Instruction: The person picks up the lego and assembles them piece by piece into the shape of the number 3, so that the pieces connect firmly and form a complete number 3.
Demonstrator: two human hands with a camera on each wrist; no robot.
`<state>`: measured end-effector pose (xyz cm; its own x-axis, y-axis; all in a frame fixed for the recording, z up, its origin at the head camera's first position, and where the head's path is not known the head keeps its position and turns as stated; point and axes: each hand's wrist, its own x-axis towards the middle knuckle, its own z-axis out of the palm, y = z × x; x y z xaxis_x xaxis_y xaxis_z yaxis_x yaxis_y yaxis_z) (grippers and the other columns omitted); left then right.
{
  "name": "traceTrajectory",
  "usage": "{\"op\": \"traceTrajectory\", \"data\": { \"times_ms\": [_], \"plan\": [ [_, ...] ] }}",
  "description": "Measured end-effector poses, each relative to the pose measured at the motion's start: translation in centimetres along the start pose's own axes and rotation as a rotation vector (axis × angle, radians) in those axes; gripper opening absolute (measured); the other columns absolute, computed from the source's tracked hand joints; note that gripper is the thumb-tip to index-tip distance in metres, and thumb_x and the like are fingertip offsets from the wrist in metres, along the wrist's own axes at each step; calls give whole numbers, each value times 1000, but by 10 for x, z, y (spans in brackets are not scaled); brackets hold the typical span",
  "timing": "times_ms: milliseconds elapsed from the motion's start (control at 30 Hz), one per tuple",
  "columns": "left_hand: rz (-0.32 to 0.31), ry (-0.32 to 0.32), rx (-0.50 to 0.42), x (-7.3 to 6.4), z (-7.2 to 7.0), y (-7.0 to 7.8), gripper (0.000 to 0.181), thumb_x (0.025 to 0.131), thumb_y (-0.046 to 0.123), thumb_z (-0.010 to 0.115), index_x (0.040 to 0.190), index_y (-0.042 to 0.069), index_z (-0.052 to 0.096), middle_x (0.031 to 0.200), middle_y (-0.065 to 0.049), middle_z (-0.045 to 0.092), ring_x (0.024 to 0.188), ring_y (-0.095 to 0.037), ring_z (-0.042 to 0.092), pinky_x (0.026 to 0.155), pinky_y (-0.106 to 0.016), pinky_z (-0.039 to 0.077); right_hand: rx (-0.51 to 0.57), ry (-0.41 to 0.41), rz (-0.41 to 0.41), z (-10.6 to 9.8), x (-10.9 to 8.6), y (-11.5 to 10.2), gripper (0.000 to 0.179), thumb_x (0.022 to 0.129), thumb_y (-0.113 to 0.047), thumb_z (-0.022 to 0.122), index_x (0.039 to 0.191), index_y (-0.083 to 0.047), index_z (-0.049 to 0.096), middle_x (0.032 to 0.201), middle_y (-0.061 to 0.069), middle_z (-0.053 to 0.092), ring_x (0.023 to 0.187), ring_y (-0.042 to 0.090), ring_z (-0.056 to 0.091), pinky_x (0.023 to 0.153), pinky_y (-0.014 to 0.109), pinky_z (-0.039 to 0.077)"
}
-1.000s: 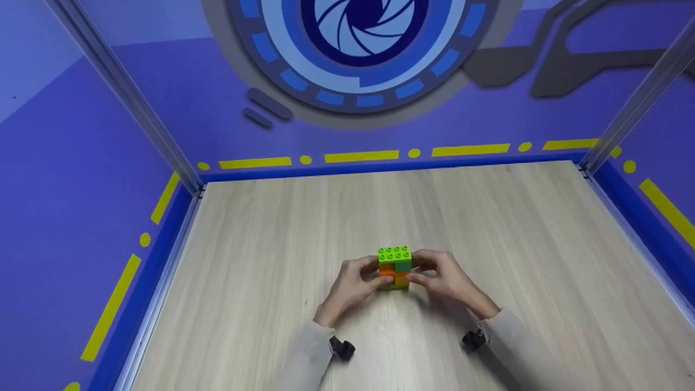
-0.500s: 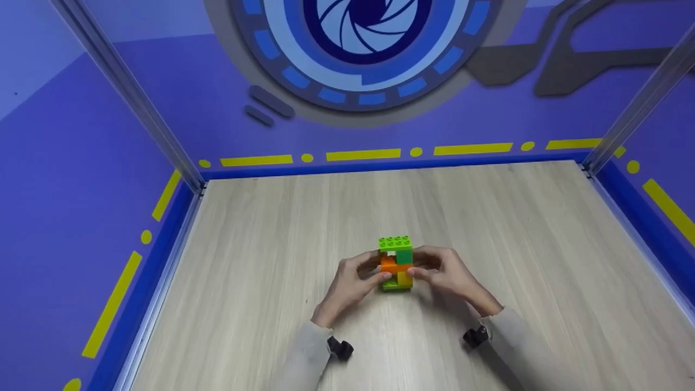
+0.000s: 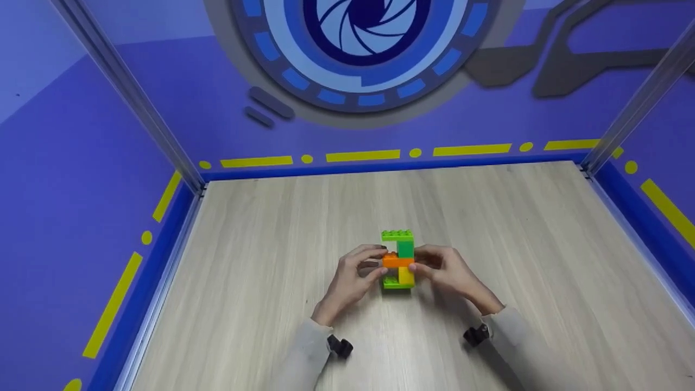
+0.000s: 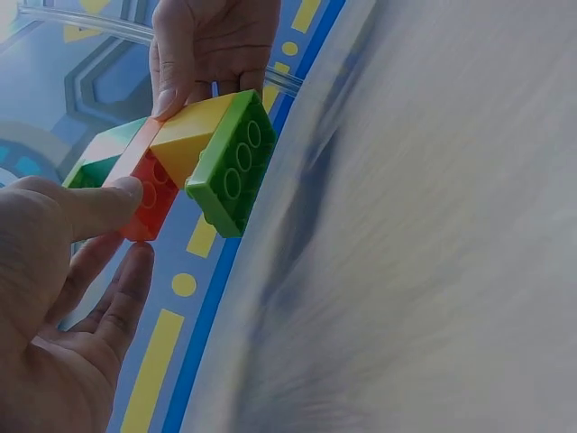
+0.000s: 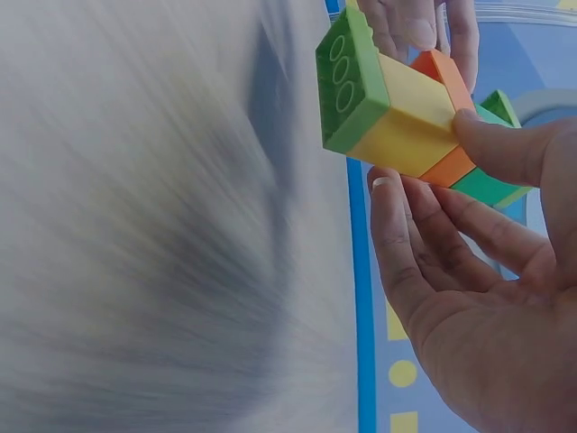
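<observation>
A stack of toy building bricks is held between both hands over the table. From the top it has a light green brick, a green brick, an orange brick, a yellow brick and a light green brick at the bottom. My left hand pinches the orange brick's left end, thumb in front and fingers behind. From the other side my right hand grips the stack, its thumb on the orange brick. The bottom brick's hollow underside shows in both wrist views.
The wooden table extends around the hands. Blue-purple panels with yellow markings close it in at the back and sides, with metal posts at the corners. Small black cameras sit at the sleeve cuffs.
The brick stack has tipped so its front side faces the head view, and its top has moved up in the image. Gaps between the bricks now show. Both hands keep hold of it.
</observation>
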<state>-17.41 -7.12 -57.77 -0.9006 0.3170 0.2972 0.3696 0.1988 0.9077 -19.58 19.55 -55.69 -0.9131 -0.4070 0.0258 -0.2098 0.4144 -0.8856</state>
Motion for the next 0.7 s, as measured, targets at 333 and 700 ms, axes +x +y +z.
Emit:
{"op": "traceTrajectory", "data": {
  "times_ms": [333, 700],
  "plan": [
    [14, -7, -10, 9, -3, 4, 36, 99, 10, 76, 134, 3, 71, 133, -7, 70, 123, -23, 71, 104, -33, 58, 29, 13, -32, -3, 1, -5, 46, 103, -22, 74, 140, 4, 66, 126, 19, 74, 111, 31, 74, 98, 37, 61],
    [13, 3, 59, 18, -5, 3, 36, 101, 4, 73, 136, 9, 70, 134, -8, 71, 124, -22, 70, 105, -31, 58, 21, 80, 6, 0, 7, -6, 52, 103, -21, 74, 147, 4, 61, 127, 19, 74, 111, 30, 74, 95, 36, 62]
  ]
}}
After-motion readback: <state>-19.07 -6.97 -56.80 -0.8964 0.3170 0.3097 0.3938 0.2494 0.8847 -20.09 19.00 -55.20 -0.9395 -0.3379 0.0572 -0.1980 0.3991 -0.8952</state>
